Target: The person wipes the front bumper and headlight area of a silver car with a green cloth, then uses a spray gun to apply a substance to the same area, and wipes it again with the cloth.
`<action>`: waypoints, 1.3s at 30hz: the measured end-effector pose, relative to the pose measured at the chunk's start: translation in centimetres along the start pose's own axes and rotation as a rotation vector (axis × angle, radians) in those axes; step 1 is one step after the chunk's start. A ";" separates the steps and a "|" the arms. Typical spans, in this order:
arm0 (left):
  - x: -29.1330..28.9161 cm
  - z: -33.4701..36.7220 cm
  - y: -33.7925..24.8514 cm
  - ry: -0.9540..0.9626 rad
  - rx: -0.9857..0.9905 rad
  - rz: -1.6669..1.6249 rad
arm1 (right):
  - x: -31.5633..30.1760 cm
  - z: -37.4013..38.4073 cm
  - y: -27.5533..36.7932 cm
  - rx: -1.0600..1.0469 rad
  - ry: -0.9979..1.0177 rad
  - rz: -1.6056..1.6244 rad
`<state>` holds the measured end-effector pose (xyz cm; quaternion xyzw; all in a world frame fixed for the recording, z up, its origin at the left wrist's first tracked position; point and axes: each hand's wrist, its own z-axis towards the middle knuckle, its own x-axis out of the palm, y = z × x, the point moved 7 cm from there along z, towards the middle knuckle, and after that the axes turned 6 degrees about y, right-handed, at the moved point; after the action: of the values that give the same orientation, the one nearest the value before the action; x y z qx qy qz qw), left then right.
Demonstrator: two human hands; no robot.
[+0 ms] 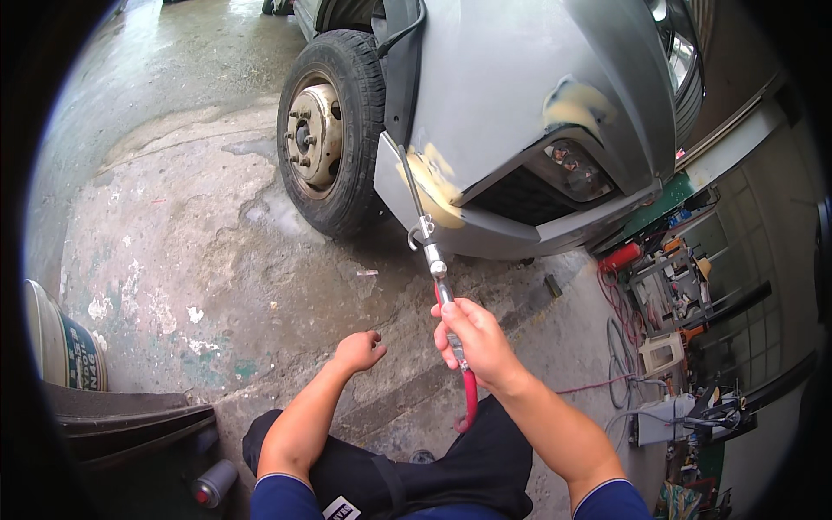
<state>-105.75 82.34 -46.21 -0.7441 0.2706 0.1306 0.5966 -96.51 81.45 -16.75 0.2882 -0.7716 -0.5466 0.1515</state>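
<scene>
My right hand [479, 340] is wrapped round the handle of an air blow gun [436, 257], a silver tool with a hook and a long thin dark nozzle. A red hose [471, 400] hangs from the handle's lower end. The nozzle points away from me, its tip in front of the grey bumper [503, 227] by the wheel. Patches of yellowish filler [436, 192] mark the bumper beneath the nozzle. My left hand [359, 351] hovers over the floor, loosely closed, with nothing visible in it; its fingers are partly hidden.
Left of the bumper stands a wheel [314, 143] with exposed studs. A headlight [572, 169] sits in the bumper's right part. Buckets [82, 351], dark panels [130, 425] and a spray can [215, 484] are at my left. Coiled hoses [617, 338] and tools lie at right.
</scene>
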 end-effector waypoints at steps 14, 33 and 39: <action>-0.2 -0.3 -0.2 0.001 -0.013 0.006 | 0.6 1.1 0.5 -0.037 0.010 -0.026; -1.1 -1.2 -0.4 -0.034 -0.006 0.018 | -0.1 3.1 6.6 -0.184 -0.016 -0.114; -1.0 -1.2 -0.5 -0.029 -0.009 0.008 | 0.4 4.2 8.7 -0.223 -0.004 -0.134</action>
<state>-106.43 81.54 -44.99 -0.7437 0.2642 0.1448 0.5968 -101.54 86.40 -10.18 0.3195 -0.6851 -0.6385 0.1443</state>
